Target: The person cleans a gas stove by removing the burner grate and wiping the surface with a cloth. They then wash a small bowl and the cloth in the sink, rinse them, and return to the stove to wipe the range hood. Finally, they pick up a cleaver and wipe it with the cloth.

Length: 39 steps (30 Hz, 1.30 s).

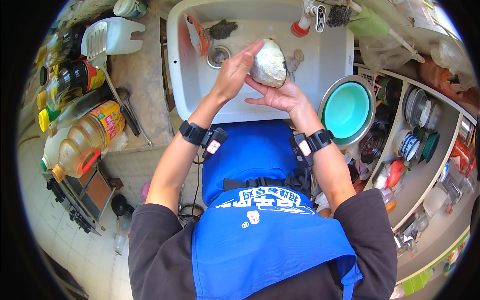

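A rounded pale object with a dark edge, perhaps a large shell (269, 63), is held over the white ceramic sink (240, 114). My left hand (237, 69) presses flat against its left side with the fingers together. From below, my right hand (277, 93) supports its lower end on the palm, fingers spread. Beneath them in the basin are a metal drain (218, 56), a dark scouring pad (222, 29) and an orange-and-white packet (198, 36) leaning at the left wall.
A tap with a red end (300, 29) juts over the sink's back. Right of the sink, a turquoise bowl (345, 110) sits inside a metal basin (325, 93). Bottles (90, 131) and a slotted metal spatula (97, 60) lie on the left counter; shelves of dishes (408, 146) stand right.
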Available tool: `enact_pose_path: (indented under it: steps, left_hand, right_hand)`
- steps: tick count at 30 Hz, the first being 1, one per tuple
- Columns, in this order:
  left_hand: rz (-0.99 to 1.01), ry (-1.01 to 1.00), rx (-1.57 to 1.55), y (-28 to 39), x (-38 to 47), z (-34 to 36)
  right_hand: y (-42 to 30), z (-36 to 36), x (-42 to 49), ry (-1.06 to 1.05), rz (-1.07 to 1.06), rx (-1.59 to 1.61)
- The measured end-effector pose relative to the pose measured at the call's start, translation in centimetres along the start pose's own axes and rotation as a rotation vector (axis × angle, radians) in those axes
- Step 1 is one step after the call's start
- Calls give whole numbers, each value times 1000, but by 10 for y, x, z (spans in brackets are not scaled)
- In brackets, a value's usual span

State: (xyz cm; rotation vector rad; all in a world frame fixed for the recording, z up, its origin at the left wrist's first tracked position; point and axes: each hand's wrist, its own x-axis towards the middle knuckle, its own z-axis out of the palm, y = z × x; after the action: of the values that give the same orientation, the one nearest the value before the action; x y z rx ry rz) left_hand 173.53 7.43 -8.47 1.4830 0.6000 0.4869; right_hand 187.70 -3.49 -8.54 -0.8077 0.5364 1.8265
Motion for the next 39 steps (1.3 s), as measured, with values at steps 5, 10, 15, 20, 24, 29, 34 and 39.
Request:
enact_pose_path:
  steps: [5,10,15,20,24,29,34,39]
  left_hand:
    - [-326,291,-405,-25,17,-22]
    - [-501,2,473,-80,8,-29]
    - [-429,131,245,-92,-17,-10]
    - [-730,32,-1071,-54,-14,4]
    - [-644,-17,-1408,-40,-16,19]
    - [-606,93,-1511,-35,-22,22]
    - [-577,205,-1413,-23,-31,18]
    - [-576,311,-1373,-18,-40,6]
  right_hand:
    - [-2,-9,-3,75,-1,-24]
    - [-10,-21,3,372,-144,-375]
    - [-16,-41,10,582,-490,-842]
    - [-16,-41,7,369,-732,-960]
    - [-14,-19,-7,185,-671,-983]
    - [-20,4,-15,87,-515,-1134]
    - [-34,7,-13,98,-522,-1325]
    - [-54,6,-4,225,-464,-1263]
